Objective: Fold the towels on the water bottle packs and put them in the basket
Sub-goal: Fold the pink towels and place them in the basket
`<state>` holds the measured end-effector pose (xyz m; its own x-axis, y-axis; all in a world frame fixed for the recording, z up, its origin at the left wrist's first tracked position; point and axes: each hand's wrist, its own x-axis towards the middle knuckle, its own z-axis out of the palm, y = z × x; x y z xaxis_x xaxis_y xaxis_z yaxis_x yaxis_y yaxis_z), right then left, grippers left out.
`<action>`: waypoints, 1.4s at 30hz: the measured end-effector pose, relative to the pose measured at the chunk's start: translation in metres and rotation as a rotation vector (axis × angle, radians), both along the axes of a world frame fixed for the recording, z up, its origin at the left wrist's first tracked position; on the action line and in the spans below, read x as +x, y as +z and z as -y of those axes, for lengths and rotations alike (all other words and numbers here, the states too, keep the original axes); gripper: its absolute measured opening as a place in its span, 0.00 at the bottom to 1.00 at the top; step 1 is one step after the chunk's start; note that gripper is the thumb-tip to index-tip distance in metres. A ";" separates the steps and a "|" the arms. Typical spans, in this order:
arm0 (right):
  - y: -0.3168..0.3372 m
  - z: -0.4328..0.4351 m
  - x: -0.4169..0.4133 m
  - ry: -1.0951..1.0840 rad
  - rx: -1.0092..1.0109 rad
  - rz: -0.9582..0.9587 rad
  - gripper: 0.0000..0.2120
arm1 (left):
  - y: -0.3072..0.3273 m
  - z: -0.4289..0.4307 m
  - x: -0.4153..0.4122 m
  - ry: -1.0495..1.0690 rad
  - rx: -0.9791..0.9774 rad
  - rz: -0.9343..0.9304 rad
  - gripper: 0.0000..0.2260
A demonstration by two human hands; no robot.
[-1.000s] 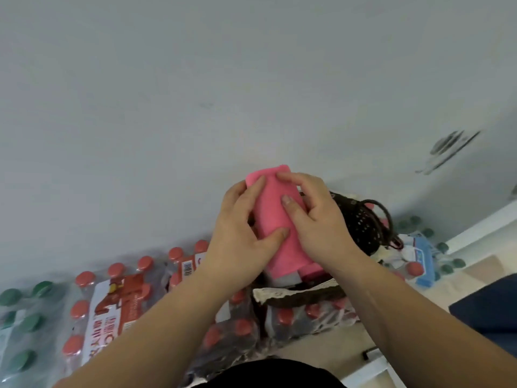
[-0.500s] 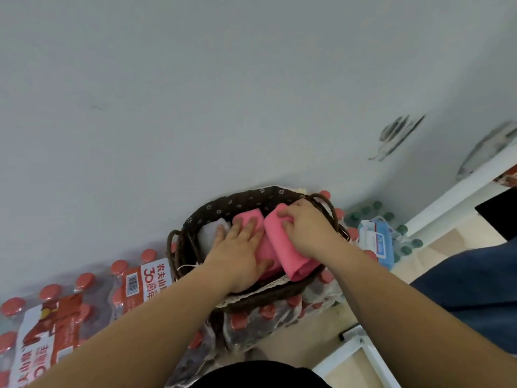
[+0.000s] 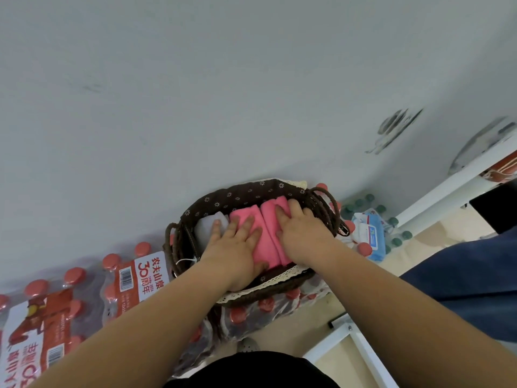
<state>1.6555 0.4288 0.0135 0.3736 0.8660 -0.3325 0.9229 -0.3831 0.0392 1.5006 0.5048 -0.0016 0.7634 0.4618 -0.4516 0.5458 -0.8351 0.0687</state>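
Both hands lie flat with fingers spread. The left hand (image 3: 237, 242) and right hand (image 3: 302, 233) press the pink towels (image 3: 268, 233) inside the basket (image 3: 246, 194). The towels point away, right under the fingers.

Shrink-wrapped packs of red-capped water bottles (image 3: 70, 303) run from lower left to centre; a dark brown woven basket (image 3: 243, 194) rests on them, centre frame.
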 end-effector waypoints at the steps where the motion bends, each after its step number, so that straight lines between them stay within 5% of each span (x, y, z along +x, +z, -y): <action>1: 0.002 0.003 -0.003 0.035 -0.002 0.084 0.30 | 0.000 0.000 0.000 -0.003 -0.002 -0.003 0.36; 4: 0.008 0.009 -0.008 0.195 0.075 0.212 0.31 | 0.003 -0.002 0.000 -0.005 -0.010 0.007 0.34; 7: 0.009 0.002 -0.005 0.330 0.040 0.043 0.32 | 0.006 -0.003 0.001 0.008 -0.012 0.046 0.32; 11: 0.005 -0.013 -0.006 -0.005 -0.072 -0.372 0.40 | 0.001 0.001 0.001 0.018 -0.038 0.032 0.32; 17: -0.012 -0.016 -0.009 -0.149 -0.082 -0.494 0.43 | -0.003 -0.003 -0.003 -0.020 -0.037 0.023 0.35; 23: -0.005 -0.013 -0.006 -0.110 -0.030 -0.481 0.42 | 0.006 -0.004 0.002 -0.020 -0.023 0.062 0.34; 28: 0.009 -0.005 -0.001 0.078 0.009 -0.256 0.32 | 0.004 0.000 0.008 0.024 0.086 0.187 0.34; 34: 0.003 -0.004 0.013 0.149 -0.282 -0.195 0.46 | -0.011 -0.006 0.009 0.038 0.009 0.015 0.40; 42: -0.007 -0.009 0.011 0.140 -0.289 -0.196 0.46 | -0.012 -0.007 0.009 0.023 0.029 -0.021 0.39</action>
